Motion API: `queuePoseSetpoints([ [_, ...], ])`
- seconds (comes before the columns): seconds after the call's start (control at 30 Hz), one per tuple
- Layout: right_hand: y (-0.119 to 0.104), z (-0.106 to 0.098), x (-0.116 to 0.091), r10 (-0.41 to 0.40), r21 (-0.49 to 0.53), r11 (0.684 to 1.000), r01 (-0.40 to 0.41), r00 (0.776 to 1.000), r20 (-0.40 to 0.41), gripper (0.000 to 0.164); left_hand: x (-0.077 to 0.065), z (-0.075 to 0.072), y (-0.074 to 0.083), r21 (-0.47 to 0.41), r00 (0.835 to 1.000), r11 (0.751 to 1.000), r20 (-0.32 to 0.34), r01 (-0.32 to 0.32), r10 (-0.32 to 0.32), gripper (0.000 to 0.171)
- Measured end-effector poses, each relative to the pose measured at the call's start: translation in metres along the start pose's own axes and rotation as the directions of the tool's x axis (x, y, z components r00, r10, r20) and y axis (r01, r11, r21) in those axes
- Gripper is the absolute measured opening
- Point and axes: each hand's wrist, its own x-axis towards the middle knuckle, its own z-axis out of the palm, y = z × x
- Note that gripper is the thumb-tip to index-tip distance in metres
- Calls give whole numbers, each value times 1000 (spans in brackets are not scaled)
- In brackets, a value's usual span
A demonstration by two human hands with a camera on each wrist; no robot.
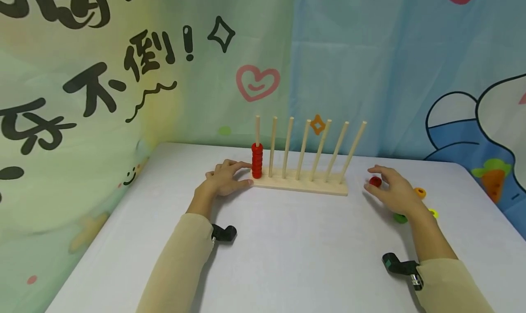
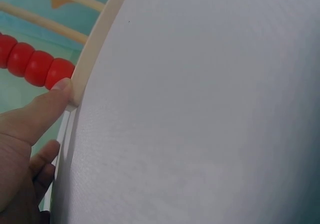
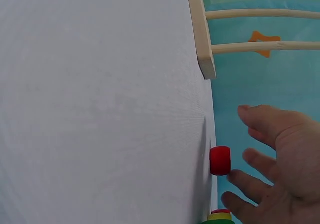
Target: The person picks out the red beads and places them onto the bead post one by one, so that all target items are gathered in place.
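Observation:
My left hand (image 1: pixel 226 178) grips the left end of a wooden peg stand (image 1: pixel 304 187), thumb at the front corner of its base. In the left wrist view the thumb (image 2: pixel 42 109) presses beside the lowest of the red beads (image 2: pixel 37 67), which are stacked on the leftmost peg. A single red bead (image 1: pixel 375 181) shows between the thumb and forefinger of my right hand (image 1: pixel 392 192). The right wrist view has that red bead (image 3: pixel 220 160) on the table, with the right hand's fingers spread beside and above it, the thumb apart from it.
The stand's other pegs are bare. By my right wrist lie an orange bead (image 1: pixel 420 193), a yellow bead (image 1: pixel 433 213) and a green bead (image 1: pixel 400 218), partly hidden by the hand and arm. A printed cloth (image 1: pixel 341 52) hangs behind the white table (image 1: pixel 304 253).

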Motion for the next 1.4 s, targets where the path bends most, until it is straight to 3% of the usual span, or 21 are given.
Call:
queuePoseSetpoints([
  [0.17,-1,2,-1,16,-11,1000,-16,999,28,62,-1,2,0,-7,1000,1000,-2,8,-8,59],
  [0.7,0,0,-4,-67,-44,997,71,994,81,46,-2,0,4,-8,1000,1000,-9,0,0,59],
  [0.83,1,0,-5,-55,-52,997,60,994,90,46,-2,0,4,-8,1000,1000,-4,0,0,60],
  [1.17,-3,-1,-7,-49,-56,997,51,998,41,47,-3,-1,3,9,1000,1000,-11,3,-2,58],
  [1.4,-5,-3,-14,-75,-9,997,75,997,-8,35,-2,1,3,20,1000,1000,-2,6,-6,59],
])
